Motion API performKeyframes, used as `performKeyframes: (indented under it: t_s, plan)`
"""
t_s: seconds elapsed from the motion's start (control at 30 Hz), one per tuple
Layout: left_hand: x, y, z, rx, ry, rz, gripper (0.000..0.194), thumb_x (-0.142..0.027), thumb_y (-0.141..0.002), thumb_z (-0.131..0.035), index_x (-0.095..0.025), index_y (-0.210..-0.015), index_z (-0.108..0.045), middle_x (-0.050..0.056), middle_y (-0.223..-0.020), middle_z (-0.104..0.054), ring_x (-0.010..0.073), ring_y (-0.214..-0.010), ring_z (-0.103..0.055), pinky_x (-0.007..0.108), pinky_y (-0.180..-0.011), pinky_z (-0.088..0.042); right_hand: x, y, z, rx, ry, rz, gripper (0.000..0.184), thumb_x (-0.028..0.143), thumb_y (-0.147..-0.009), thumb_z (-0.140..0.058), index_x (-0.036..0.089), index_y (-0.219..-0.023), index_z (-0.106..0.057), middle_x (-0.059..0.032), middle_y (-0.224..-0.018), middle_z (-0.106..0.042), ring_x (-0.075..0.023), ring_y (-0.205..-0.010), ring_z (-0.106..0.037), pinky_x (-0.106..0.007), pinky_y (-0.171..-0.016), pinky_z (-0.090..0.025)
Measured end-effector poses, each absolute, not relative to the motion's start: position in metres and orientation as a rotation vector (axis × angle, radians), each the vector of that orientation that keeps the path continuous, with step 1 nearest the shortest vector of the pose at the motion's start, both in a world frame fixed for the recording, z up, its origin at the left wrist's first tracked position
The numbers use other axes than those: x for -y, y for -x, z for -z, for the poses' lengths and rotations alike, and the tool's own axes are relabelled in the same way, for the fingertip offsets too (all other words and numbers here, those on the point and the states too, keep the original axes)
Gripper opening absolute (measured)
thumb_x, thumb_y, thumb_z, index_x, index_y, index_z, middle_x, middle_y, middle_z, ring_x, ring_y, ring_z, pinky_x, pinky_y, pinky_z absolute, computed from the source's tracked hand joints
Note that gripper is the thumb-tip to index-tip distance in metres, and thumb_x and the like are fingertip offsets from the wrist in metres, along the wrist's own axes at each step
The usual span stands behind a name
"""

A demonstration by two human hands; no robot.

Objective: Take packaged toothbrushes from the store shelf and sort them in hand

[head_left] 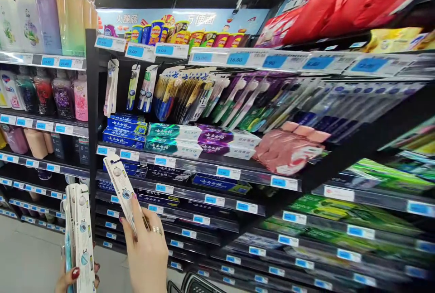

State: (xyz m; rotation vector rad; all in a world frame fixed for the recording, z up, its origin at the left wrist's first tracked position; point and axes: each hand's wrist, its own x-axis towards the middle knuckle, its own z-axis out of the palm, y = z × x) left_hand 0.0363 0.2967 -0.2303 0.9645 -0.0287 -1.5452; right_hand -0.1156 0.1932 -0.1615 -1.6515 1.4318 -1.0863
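My right hand (146, 250) is raised in front of the lower shelves, fingers closed on a single white toothbrush pack (120, 184) that tilts up to the left. My left hand (73, 277) shows only at the bottom edge, red nails visible, gripping a small stack of similar white toothbrush packs (79, 234) held upright. More toothbrush packs (190, 96) hang in a row above, over a shelf of toothpaste boxes (190, 139).
Shampoo and bottle shelves (44, 62) stand to the left. Black shelves with blue price tags (227, 173) run to the right, holding pink packs (288, 150) and green boxes (343, 211). A basket handle (199, 284) shows at the bottom. Grey floor lies lower left.
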Motion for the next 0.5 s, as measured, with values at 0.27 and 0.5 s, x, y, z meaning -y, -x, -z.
performKeyframes:
  t_s: [0.27,0.5]
  plan:
    - [-0.297,-0.023,0.227,0.033,-0.918,1.549,0.068,-0.031,-0.047,-0.083,-0.019,-0.11,-0.059,0.009,-0.071,-0.068,0.0229,-0.059,-0.059,0.03,-0.052,-0.045,-0.202,0.129,0.16,-1.012,1.047,0.99,0.047,0.051,-0.077,-0.052,0.033,-0.12,-0.05,-0.01,-0.095,-0.052,-0.0188,-0.062,-0.048,-0.034,-0.051,-0.04]
    - [-0.295,-0.017,0.244,0.041,-0.862,1.528,0.086,-0.027,-0.042,-0.085,-0.02,-0.12,-0.048,0.009,-0.075,-0.067,0.0344,-0.075,-0.062,0.034,-0.052,-0.048,-0.225,0.12,0.194,-0.659,0.475,0.695,0.059,0.066,-0.073,-0.046,0.019,-0.108,-0.055,-0.0054,-0.074,-0.053,-0.0078,-0.042,-0.035,-0.023,-0.038,-0.031]
